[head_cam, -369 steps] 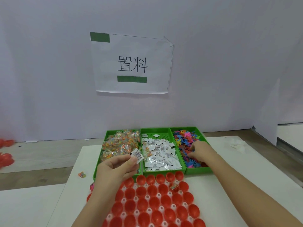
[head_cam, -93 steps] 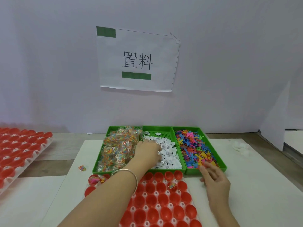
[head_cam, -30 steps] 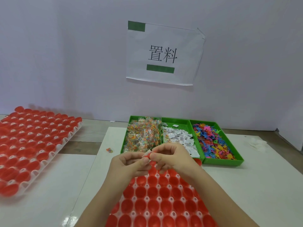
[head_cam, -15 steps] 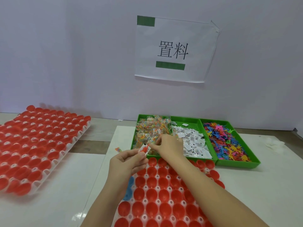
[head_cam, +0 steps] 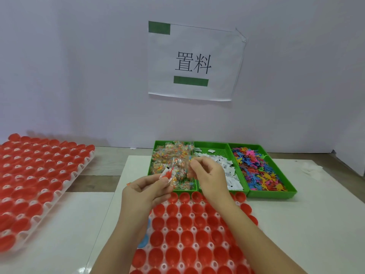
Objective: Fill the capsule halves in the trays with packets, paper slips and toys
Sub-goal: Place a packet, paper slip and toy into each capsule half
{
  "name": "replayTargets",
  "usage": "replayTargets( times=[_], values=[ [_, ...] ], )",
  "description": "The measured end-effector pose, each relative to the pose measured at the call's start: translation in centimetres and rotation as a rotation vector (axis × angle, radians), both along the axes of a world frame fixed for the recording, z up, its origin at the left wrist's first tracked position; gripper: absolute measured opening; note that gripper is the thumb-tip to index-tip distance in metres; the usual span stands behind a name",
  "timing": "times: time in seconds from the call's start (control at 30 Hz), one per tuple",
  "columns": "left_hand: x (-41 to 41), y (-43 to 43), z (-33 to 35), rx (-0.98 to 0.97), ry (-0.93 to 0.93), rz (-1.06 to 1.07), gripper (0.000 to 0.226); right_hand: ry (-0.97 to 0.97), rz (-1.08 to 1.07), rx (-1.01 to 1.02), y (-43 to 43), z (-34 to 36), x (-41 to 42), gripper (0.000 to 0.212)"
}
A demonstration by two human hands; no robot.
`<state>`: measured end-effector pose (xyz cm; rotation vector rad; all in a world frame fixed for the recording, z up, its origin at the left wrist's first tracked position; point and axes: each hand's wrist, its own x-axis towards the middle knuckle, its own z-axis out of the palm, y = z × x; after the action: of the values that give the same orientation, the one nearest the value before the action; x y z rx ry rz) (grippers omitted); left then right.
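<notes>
Head view: a paper slip (head_cam: 164,172) and red toy (head_cam: 169,173) are pinched in the left hand (head_cam: 146,189). A packet (head_cam: 182,168) is pinched by the right hand (head_cam: 207,175), just beside the left, above the green bin (head_cam: 156,144). Capsule halves (head_cam: 186,237) are seen beneath both wrists.

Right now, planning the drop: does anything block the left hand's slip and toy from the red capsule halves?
Nothing visible does. The left hand pinches the slip and toy; the capsule halves nearest it lie open.

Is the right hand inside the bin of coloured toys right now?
No, the right hand is over the packet bin and slip bin, apart from the toy bin.
</notes>
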<state>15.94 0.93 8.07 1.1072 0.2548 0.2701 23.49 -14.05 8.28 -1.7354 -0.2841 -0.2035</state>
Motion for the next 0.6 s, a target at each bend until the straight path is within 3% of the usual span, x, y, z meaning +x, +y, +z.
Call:
replayTargets(
  times=[0.13, 0.27, 0.47, 0.6],
  values=[
    [-0.8, 0.0, 1.4, 0.036, -0.040, -0.019, 0.022, -0.029, 0.124, 0.084, -1.3, 2.8, -2.7, 0.009],
    [-1.4, -0.4, 2.2, 0.080, -0.057, -0.037, 0.020, 0.011, 0.215, 0.127, -1.9, 4.1, -4.3, 0.021],
    [-1.8, -0.7, 2.8, 0.068, -0.057, 0.017, 0.008, -0.008, 0.266, 0.104, -2.0, 5.0, -4.9, 0.007],
    [-2.1, -0.9, 3.3, 0.079, -0.071, -0.019, 0.012, -0.020, 0.280, 0.060, -1.5, 5.1, -4.9, 0.009]
  ],
)
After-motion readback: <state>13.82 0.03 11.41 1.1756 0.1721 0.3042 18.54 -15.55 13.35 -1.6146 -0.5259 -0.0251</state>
